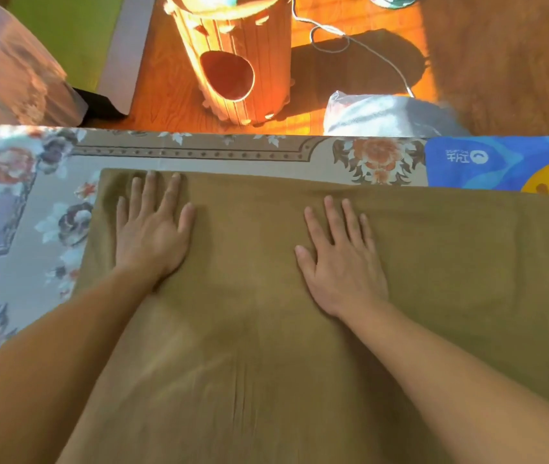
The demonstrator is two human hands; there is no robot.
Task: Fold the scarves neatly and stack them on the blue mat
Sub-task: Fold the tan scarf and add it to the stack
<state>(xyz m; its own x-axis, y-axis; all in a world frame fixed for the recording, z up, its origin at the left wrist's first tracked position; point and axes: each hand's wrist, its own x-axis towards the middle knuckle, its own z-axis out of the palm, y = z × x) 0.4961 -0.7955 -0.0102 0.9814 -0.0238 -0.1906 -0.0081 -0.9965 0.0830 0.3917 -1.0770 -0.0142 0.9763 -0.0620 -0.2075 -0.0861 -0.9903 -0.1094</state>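
Both hands lie flat, palms down, fingers straight and a little spread, pressing on the olive-brown scarf [266, 296]. The left hand [152, 229] rests near the scarf's far left corner, its fingertips almost at the far edge. The right hand [340, 259] sits nearer the middle, a bit closer to the person, with a wide stretch of cloth running on to its right. Neither hand grips anything.

The scarf is spread over a floral cloth [25, 202], its long axis running left to right, and its right end overlaps the blue mat [467, 162], which lies at the far right. So the mat is on the right hand's side, well apart from the left hand.

This looks like smoothing ahead of a fold. A few creases show in the near middle. Judging from the layout, folding the left end over toward the right would bring the bundle toward the mat.

Beyond the far edge stand a wooden barrel-shaped stool [232, 61] and a white cord [350, 41] on the floor.
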